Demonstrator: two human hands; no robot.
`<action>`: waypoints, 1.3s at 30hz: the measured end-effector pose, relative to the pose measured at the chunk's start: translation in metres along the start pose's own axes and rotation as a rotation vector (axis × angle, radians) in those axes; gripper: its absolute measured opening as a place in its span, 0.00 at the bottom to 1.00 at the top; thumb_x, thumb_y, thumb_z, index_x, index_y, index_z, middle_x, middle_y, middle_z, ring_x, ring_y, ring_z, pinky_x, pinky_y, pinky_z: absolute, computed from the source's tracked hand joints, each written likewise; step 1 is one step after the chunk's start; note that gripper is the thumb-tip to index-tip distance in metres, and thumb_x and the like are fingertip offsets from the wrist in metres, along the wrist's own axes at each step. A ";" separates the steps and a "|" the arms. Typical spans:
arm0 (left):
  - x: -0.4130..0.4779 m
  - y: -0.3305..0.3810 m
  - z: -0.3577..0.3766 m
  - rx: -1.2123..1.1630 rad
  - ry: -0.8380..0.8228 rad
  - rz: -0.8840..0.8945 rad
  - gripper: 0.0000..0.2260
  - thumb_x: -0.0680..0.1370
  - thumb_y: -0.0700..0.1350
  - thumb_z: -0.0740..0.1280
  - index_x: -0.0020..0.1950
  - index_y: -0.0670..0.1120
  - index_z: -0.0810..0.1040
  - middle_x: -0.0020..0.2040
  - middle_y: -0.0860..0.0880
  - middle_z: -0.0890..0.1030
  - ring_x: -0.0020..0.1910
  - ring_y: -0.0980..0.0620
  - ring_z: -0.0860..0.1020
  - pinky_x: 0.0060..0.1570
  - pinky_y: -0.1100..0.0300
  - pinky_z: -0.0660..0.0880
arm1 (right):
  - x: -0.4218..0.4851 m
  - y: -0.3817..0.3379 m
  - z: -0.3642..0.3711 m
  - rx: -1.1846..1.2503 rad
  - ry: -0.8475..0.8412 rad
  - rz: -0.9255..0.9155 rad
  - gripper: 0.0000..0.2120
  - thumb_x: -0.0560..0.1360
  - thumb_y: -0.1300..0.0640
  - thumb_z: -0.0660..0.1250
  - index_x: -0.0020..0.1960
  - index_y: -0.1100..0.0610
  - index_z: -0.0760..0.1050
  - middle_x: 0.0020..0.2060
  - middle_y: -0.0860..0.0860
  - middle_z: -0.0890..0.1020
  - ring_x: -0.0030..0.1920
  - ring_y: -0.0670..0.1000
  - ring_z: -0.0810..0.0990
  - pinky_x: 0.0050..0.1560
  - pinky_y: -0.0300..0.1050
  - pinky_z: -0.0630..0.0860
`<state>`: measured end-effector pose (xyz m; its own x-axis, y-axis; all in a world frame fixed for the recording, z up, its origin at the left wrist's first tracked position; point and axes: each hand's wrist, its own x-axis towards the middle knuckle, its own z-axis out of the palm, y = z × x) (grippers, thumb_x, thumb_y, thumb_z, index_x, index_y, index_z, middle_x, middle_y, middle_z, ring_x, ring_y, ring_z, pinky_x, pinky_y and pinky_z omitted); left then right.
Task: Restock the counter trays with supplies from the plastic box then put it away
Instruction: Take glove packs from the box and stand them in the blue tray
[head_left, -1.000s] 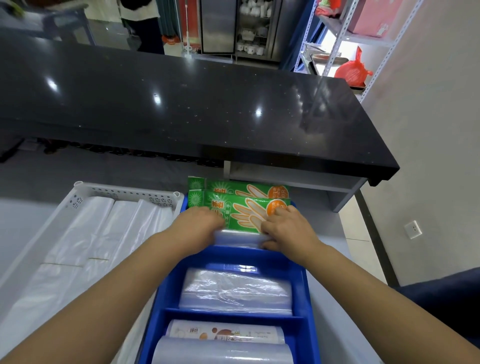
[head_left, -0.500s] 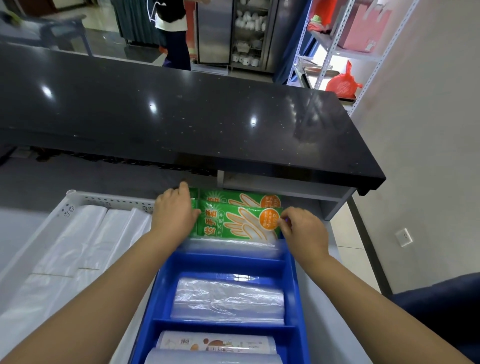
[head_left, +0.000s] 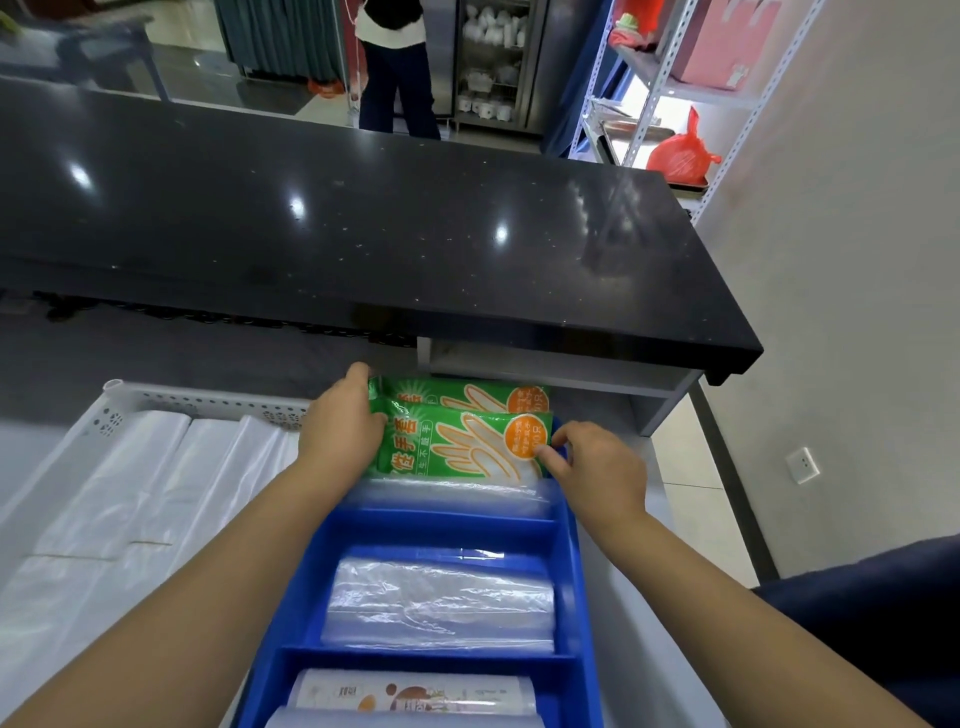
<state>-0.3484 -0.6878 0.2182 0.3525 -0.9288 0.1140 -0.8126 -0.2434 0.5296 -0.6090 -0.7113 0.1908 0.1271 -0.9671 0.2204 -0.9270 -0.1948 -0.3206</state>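
Two hands are reaching in from 6 o'clock, forearms extended, both sitting at the 12 o'clock compartment of the blue tray (head_left: 431, 526). The left hand (head_left: 340, 423) is lying palm-down at 9 o'clock of the packs, with its fingers curling over their left ends and round behind the rear glove pack (head_left: 467, 397). The right hand (head_left: 597, 470) is at 3 o'clock, thumb and fingertips pinching the right edge of the front glove pack (head_left: 462, 447), thumb by the orange circle. Both packs are standing on edge, the front one overlapping the rear.

Counts:
- 2 green glove packs.
- 3 tray compartments showing.
- The 12 o'clock one is holding the packs plus 1 clear film bundle (head_left: 447, 496) just in front of them.
- The middle one is holding 1 clear bag bundle (head_left: 439, 597).
- The 6 o'clock one is holding 2 rolls: 1 printed roll (head_left: 410, 696) and 1 clear roll (head_left: 405, 719), which the frame edge is cutting off.
- 1 white tray (head_left: 208, 402) is sitting at the blue tray's 9 o'clock, just beside it. White bags (head_left: 130, 493) are lying flat inside; cannot tell how many.
- 1 black counter (head_left: 363, 234) is running across at 12 o'clock, with 1 person (head_left: 395, 67) standing beyond it.
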 end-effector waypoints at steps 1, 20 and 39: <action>0.000 0.000 0.002 -0.025 0.002 -0.010 0.17 0.72 0.36 0.67 0.60 0.43 0.69 0.47 0.40 0.80 0.41 0.41 0.76 0.35 0.55 0.66 | 0.001 0.000 0.001 0.002 0.001 -0.005 0.14 0.70 0.40 0.68 0.45 0.51 0.78 0.39 0.47 0.81 0.33 0.44 0.72 0.27 0.31 0.62; -0.065 -0.003 -0.021 0.175 0.011 0.421 0.18 0.64 0.45 0.78 0.52 0.45 0.80 0.47 0.46 0.80 0.48 0.45 0.76 0.48 0.52 0.71 | -0.015 -0.022 -0.018 -0.054 -0.257 -0.547 0.13 0.72 0.45 0.67 0.53 0.51 0.77 0.50 0.49 0.81 0.49 0.51 0.76 0.48 0.46 0.73; -0.195 -0.098 -0.107 0.389 0.066 -0.070 0.12 0.77 0.48 0.63 0.59 0.54 0.76 0.53 0.54 0.79 0.52 0.51 0.76 0.42 0.59 0.70 | -0.066 -0.136 -0.035 -0.075 -0.134 -0.840 0.04 0.69 0.64 0.67 0.36 0.60 0.79 0.30 0.56 0.80 0.32 0.59 0.76 0.33 0.51 0.75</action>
<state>-0.2877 -0.4533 0.2336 0.4317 -0.8895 0.1498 -0.8963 -0.4044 0.1817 -0.5041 -0.6153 0.2518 0.8190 -0.5189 0.2449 -0.5270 -0.8491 -0.0369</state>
